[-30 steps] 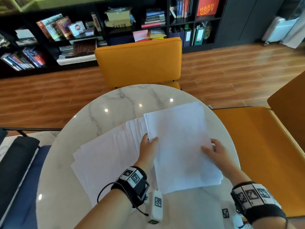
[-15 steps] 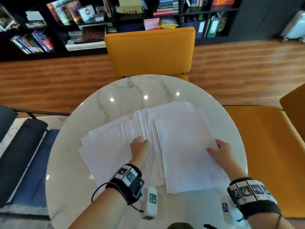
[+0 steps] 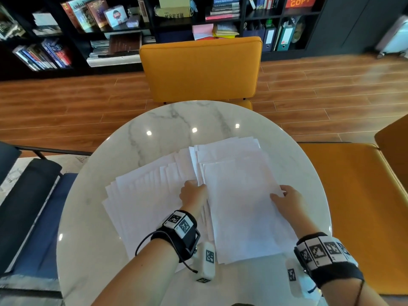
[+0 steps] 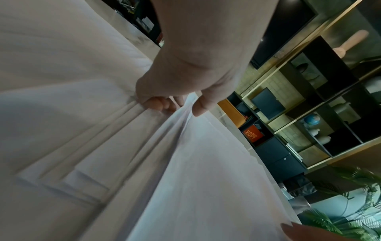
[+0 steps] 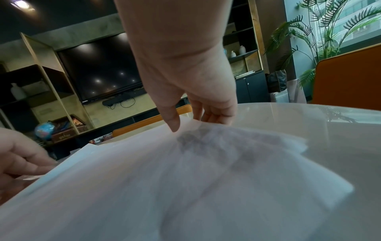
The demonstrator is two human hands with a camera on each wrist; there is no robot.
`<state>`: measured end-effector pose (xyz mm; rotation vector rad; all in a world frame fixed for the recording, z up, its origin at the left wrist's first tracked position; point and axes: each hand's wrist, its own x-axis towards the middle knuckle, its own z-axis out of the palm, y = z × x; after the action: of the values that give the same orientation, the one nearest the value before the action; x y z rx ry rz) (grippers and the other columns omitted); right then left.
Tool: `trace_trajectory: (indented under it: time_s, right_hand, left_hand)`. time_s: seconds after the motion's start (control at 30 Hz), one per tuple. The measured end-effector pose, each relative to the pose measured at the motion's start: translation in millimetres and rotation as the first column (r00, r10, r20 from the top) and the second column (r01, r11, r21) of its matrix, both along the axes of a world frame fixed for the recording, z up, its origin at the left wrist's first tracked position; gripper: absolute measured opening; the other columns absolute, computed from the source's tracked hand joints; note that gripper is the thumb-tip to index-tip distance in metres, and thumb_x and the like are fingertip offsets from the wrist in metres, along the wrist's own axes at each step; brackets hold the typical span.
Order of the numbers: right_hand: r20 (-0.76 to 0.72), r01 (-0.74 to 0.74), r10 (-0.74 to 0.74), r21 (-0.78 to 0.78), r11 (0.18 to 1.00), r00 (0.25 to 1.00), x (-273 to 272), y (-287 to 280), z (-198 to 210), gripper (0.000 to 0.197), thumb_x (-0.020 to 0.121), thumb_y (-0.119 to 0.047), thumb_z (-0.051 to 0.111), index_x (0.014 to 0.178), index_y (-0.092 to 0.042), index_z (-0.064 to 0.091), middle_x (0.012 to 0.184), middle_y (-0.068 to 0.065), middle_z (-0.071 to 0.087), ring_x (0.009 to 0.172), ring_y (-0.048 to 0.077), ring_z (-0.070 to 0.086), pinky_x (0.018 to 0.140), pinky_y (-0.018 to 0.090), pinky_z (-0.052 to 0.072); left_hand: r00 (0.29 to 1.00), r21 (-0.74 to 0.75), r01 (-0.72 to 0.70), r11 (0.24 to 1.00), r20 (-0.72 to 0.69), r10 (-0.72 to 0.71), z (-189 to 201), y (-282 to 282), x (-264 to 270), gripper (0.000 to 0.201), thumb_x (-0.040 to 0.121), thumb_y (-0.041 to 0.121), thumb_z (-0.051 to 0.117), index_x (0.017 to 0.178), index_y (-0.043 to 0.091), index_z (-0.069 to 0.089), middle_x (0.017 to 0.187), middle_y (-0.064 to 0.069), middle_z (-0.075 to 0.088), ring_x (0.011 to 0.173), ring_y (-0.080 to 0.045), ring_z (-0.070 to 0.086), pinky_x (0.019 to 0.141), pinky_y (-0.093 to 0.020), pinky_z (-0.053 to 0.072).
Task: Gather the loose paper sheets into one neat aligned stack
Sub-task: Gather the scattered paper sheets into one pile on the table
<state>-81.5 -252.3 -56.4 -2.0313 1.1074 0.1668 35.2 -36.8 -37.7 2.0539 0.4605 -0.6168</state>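
The right hand (image 3: 287, 200) pinched the right edge of the top sheets (image 3: 240, 208), thumb on top and fingers curled beneath. Just to its left, the left hand (image 3: 194, 195) gripped the left edge of the same sheets, thumb (image 4: 203, 106) over it. Left of that hand, the other papers (image 3: 145, 195) lay fanned and overlapping on the round marble table (image 3: 167, 122). Beyond the table stood a yellow chair (image 3: 201, 69).

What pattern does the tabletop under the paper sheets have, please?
The tabletop is white marble with grey veins, clearest in the head view.
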Motion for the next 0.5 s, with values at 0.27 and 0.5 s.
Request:
trace_trajectory:
  time_s: [0.27,0.5]
  right_hand:
    - [-0.006,-0.104,0.104,0.024,0.994,0.995,1,10,4,0.054,0.086,-0.025,0.062,0.137,-0.012,0.048,0.129,0.016,0.058,0.115,0.032,0.056,0.092,0.037,0.045]
    - [0.042,-0.154,0.153,0.042,0.987,0.987,-9,5,2,0.053,0.082,-0.033,0.067,0.13,-0.015,0.055,0.113,0.011,0.06,0.099,0.025,0.058,0.087,0.035,0.046]
  left_hand:
    - [0.999,-0.144,-0.047,0.989,-0.007,0.046,4,-15,-13,0.054,0.09,0.015,0.045,0.142,0.01,0.031,0.133,-0.013,0.053,0.115,-0.033,0.055,0.096,-0.041,0.048]
    - [0.984,-0.19,0.004,0.982,0.173,0.03,-2,-4,-19,0.051,0.085,0.003,0.038,0.132,0.02,0.047,0.122,-0.007,0.063,0.1,-0.028,0.062,0.078,-0.032,0.05]
